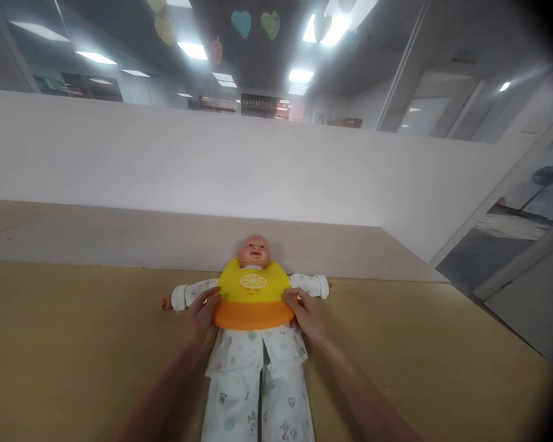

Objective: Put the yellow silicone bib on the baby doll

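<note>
The fingers of the left hand [200, 317] press flat against the left edge of a yellow bib [252, 293], spread and touching rather than clenched; whether they pinch the rim cannot be told. The fingers of the right hand [306, 314] lie the same way on the bib's right edge, thumb reaching onto its orange pocket. Between the two hands the bib sits on the chest of a baby doll [254, 344], which lies on its back, head away from the fingers, arms stretched out to both sides just beyond the hands, legs in white patterned pyjamas running back between the forearms.

Under the doll and hands spreads a pale tan desk [74, 344], matte and bare around them. Past the doll's head the surface steps up to a lighter board [120, 236] that meets a plain white partition wall [166, 159]. Above the wall is glass, showing ceiling light panels and shelves beyond. Paper hearts [242, 23] hang from the ceiling high above the fingers. Far to the right of the right hand, a glass panel and grey floor show, blurred.
</note>
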A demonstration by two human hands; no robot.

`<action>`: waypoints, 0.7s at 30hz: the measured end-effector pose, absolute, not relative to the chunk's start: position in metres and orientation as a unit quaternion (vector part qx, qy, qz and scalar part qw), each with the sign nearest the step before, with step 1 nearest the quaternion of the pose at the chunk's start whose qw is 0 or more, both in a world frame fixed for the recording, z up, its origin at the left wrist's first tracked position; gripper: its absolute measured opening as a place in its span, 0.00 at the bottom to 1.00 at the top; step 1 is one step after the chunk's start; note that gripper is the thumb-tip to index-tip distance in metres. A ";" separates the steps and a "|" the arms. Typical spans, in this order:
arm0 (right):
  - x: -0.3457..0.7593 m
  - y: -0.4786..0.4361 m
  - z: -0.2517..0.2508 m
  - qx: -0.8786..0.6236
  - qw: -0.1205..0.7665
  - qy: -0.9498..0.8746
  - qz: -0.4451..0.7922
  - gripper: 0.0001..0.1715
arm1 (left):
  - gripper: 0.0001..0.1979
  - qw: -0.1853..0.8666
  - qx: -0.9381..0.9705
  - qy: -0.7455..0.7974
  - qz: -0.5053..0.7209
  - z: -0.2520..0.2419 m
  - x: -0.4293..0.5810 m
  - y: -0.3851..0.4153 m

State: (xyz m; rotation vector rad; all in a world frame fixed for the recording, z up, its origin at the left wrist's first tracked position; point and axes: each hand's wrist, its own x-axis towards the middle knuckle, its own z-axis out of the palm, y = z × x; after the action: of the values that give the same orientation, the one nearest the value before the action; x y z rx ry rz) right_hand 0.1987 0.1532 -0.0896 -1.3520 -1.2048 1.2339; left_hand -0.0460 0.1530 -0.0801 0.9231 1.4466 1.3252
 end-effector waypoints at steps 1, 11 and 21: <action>0.201 0.149 -0.090 -0.549 0.452 -0.491 0.503 0.26 | 0.25 0.483 0.365 0.584 0.540 -0.081 -0.045 0.147; 0.205 0.149 -0.094 -0.544 0.463 -0.516 0.474 0.30 | 0.28 0.448 0.419 0.585 0.530 -0.092 -0.048 0.152; 0.224 0.079 -0.114 -0.563 0.439 -0.564 0.415 0.32 | 0.32 0.431 0.446 0.633 0.464 -0.100 -0.054 0.067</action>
State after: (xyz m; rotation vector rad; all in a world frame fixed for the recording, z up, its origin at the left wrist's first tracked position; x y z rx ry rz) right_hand 0.2236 0.0787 -0.1143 -1.4002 -1.4015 1.0313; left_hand -0.0536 0.0665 -0.1004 1.1119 1.5776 1.1559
